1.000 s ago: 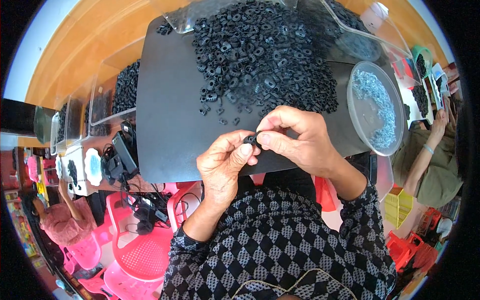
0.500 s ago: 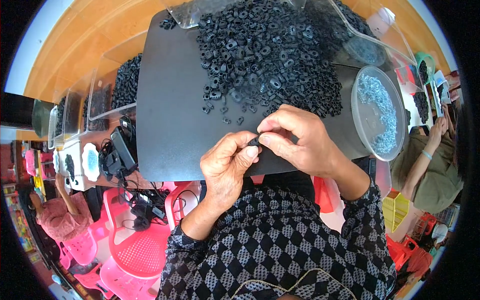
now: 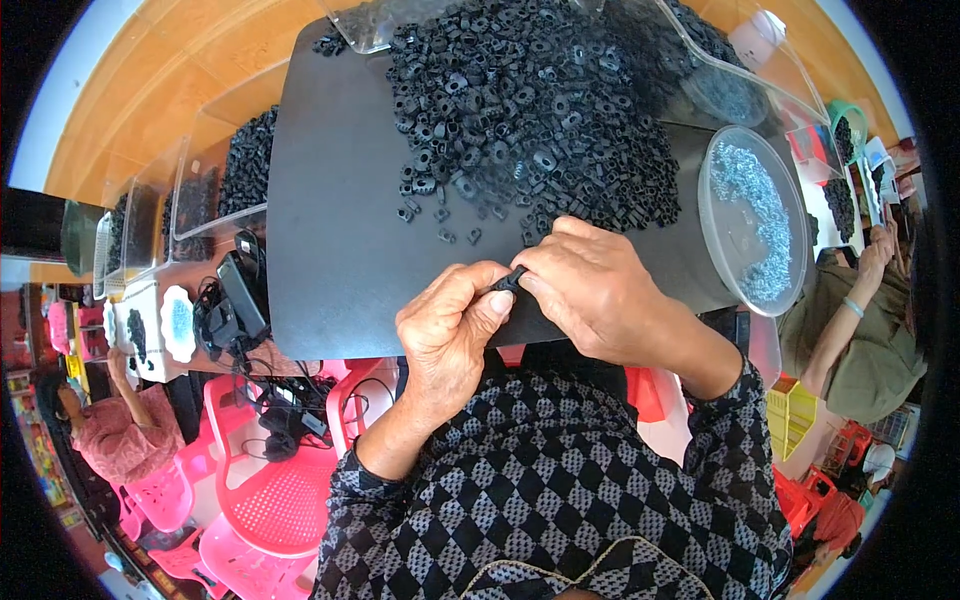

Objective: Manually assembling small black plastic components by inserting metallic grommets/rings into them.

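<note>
In front of me, over the near edge of the dark table [image 3: 330, 220], both hands meet on one small black plastic cord lock [image 3: 508, 283]. My left hand [image 3: 442, 330] pinches its left end between thumb and forefinger. From the other side, the closed fingers of my right hand [image 3: 605, 290] grip its upper right end, and they partly hide it. Just beyond my hands spreads a big heap of loose black cord lock parts [image 3: 520, 120]. A round clear plastic bowl [image 3: 722, 235] stands to the right, holding many small silvery springs [image 3: 768, 265].
Clear bins [image 3: 195, 190] of black parts line the left side. Another clear bin [image 3: 372, 30] lies behind the heap. A black adapter with cables [image 3: 245, 290] sits left, above a pink chair [image 3: 275, 500]. Other people [image 3: 125, 425] work at both sides.
My right hand has shifted slightly, its fingers now closed tighter against the cord lock, which shows more between both hands. My left hand keeps its pinch. The view has moved a little.
</note>
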Demonstrator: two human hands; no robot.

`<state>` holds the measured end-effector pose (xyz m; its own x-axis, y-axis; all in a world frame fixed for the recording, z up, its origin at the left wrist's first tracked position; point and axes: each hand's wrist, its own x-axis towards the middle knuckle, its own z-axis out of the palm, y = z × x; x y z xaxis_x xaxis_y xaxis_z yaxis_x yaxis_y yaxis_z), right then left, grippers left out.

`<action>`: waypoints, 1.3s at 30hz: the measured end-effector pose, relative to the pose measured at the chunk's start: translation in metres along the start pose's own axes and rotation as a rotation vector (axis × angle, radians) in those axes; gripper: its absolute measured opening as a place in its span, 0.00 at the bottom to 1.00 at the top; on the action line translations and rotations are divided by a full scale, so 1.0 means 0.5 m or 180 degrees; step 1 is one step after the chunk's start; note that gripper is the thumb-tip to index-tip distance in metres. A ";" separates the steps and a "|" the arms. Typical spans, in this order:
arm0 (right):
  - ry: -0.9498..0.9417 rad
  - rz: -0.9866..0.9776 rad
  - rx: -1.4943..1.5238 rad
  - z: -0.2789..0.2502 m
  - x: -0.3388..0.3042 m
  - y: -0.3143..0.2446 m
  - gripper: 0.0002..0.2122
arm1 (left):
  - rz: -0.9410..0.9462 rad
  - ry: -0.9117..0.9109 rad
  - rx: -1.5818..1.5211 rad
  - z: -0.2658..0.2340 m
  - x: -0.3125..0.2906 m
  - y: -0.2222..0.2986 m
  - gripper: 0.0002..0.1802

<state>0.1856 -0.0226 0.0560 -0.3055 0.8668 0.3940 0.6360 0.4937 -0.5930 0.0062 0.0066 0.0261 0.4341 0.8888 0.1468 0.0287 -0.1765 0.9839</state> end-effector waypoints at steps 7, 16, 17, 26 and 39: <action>-0.0013 0.0035 -0.0179 0.003 0.002 0.000 0.10 | 0.0203 -0.0011 0.0433 -0.001 0.005 0.009 0.08; -0.0082 -0.0146 -0.0350 0.014 -0.007 0.005 0.06 | 0.0462 -0.0082 0.0844 -0.002 0.011 0.015 0.06; -0.0003 -0.0205 -0.0533 0.016 -0.007 0.002 0.06 | 0.0518 -0.0044 0.0903 -0.001 0.010 0.016 0.06; 0.0112 -0.0191 -0.0841 0.041 -0.027 -0.005 0.06 | 0.0811 0.0162 0.1110 0.013 -0.002 0.007 0.09; -0.0097 0.0134 0.0722 0.007 -0.027 0.011 0.07 | -0.0188 -0.0118 -0.0544 0.000 -0.003 -0.004 0.07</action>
<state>0.1907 -0.0314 0.0452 -0.3055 0.8870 0.3462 0.4741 0.4570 -0.7526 0.0053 0.0055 0.0239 0.4692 0.8788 0.0875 -0.0971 -0.0472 0.9942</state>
